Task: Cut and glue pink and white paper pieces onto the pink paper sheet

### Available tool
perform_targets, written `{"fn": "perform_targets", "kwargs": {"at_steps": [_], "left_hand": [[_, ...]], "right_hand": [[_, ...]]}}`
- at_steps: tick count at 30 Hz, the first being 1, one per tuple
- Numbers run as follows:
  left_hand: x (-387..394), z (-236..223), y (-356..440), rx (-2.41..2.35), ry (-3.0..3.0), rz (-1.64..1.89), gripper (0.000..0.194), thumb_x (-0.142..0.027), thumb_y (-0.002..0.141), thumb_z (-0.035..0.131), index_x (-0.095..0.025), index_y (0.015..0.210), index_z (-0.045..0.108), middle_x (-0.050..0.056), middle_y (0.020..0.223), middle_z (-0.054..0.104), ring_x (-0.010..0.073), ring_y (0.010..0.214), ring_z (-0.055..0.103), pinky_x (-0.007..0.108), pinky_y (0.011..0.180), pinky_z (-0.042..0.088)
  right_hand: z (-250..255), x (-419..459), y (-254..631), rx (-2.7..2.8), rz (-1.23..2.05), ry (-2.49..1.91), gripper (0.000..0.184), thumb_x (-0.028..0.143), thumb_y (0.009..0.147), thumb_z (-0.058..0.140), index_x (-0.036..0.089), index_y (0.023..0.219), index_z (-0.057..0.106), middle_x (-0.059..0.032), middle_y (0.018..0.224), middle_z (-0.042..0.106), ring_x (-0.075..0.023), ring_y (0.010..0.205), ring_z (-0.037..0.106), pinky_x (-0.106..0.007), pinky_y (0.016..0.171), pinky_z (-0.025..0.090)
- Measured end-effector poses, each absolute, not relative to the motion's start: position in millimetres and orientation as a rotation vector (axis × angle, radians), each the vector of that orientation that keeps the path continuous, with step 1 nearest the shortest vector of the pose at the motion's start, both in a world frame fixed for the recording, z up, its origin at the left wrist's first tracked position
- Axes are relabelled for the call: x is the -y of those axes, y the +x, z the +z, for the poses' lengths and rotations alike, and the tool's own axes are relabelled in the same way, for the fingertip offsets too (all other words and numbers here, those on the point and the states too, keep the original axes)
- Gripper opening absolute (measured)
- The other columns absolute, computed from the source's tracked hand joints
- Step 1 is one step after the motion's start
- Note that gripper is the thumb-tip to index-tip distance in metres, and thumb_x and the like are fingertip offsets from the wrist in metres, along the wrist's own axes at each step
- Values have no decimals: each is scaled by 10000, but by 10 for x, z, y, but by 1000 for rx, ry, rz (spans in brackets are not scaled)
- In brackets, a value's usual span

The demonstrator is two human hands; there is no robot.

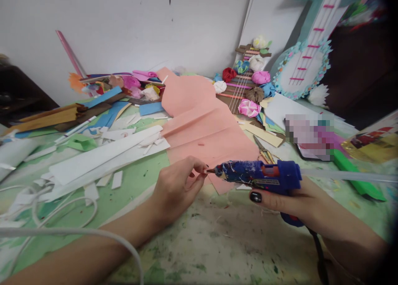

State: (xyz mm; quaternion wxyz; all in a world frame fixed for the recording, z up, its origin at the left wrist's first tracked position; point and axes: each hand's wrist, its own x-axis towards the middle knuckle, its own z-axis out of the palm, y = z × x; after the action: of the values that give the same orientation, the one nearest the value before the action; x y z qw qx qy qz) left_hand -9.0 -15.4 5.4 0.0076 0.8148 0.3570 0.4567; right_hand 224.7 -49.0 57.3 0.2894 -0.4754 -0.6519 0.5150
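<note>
My right hand is wrapped round a blue hot glue gun, its nozzle pointing left. A clear glue stick sticks out of the gun's back end. The fingers of my left hand are pinched together right at the nozzle tip; whatever is between them is too small to make out. Behind both hands lies a large salmon-pink paper shape with creases across it, a small pink scrap on top. Scissors rest just beyond the glue gun.
White paper strips and scraps cover the left side, with a white cable looping in front. Paper flowers and a stringed paper instrument lean at the back. At right are a phone, a green object and a turquoise instrument model.
</note>
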Motion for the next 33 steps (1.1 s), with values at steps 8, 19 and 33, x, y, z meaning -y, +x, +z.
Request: {"fn": "perform_targets", "kwargs": {"at_steps": [8, 19, 33], "left_hand": [[153, 55, -88, -1100, 2542, 1426, 159, -57, 780, 595, -181, 876, 570, -21, 731, 670, 84, 616, 628, 176, 580, 536], [151, 36, -99, -1124, 2539, 1393, 153, -61, 781, 598, -185, 868, 575, -21, 726, 670, 89, 612, 631, 182, 582, 538], [147, 55, -106, -1133, 2565, 1412, 154, -53, 770, 593, -179, 859, 593, -32, 667, 627, 86, 577, 598, 180, 559, 481]], "right_hand": [[512, 488, 2259, 1751, 1390, -1248, 375, 404, 772, 686, 323, 1138, 692, 35, 1064, 724, -243, 1010, 665, -325, 901, 536], [509, 496, 2277, 1780, 1340, -1280, 328, 421, 765, 685, 323, 1076, 721, 33, 1045, 728, -260, 1008, 660, -366, 913, 528], [502, 490, 2282, 1767, 1300, -1314, 419, 418, 773, 681, 313, 1178, 670, 10, 1046, 727, -258, 1003, 660, -373, 912, 528]]}}
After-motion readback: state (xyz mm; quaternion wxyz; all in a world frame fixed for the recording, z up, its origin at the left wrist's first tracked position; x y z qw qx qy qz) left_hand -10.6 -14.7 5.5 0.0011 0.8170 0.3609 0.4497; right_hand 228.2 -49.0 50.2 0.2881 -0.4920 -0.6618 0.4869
